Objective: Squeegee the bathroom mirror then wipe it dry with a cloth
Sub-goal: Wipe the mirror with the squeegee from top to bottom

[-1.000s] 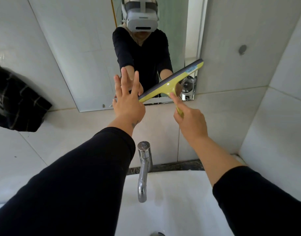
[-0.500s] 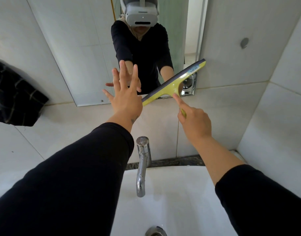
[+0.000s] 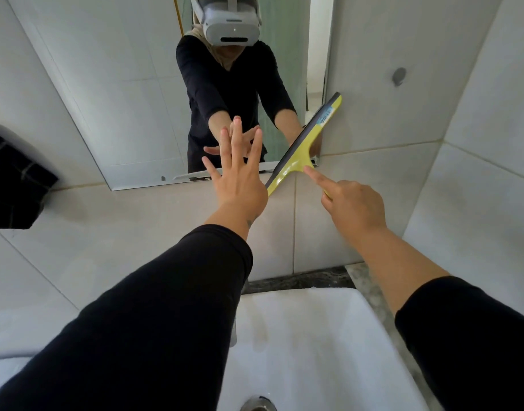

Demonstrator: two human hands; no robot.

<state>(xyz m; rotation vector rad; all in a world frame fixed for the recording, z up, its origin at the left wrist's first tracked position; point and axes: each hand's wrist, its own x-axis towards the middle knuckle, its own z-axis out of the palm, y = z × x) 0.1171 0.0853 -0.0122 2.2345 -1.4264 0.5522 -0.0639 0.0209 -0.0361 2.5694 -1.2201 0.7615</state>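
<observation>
The bathroom mirror [image 3: 106, 84] hangs on the white tiled wall ahead. A yellow squeegee [image 3: 305, 146] with a dark rubber blade lies tilted across the mirror's lower right corner, its upper end past the mirror's right edge. My right hand [image 3: 351, 203] grips its handle, index finger stretched along the neck. My left hand [image 3: 240, 176] is held flat with fingers spread at the mirror's bottom edge, just left of the blade's lower end. A dark checked cloth [image 3: 14, 185] hangs on the wall at far left.
A white sink basin [image 3: 314, 345] sits below, its drain [image 3: 259, 404] at the bottom edge; my left sleeve hides the tap. A side wall [image 3: 492, 173] closes in on the right. A round grey spot [image 3: 399, 75] marks the wall tile right of the mirror.
The squeegee has slid right and tilted steeper, now at the mirror's lower right corner. My left hand stays spread at the mirror's bottom edge. The view has shifted down slightly.
</observation>
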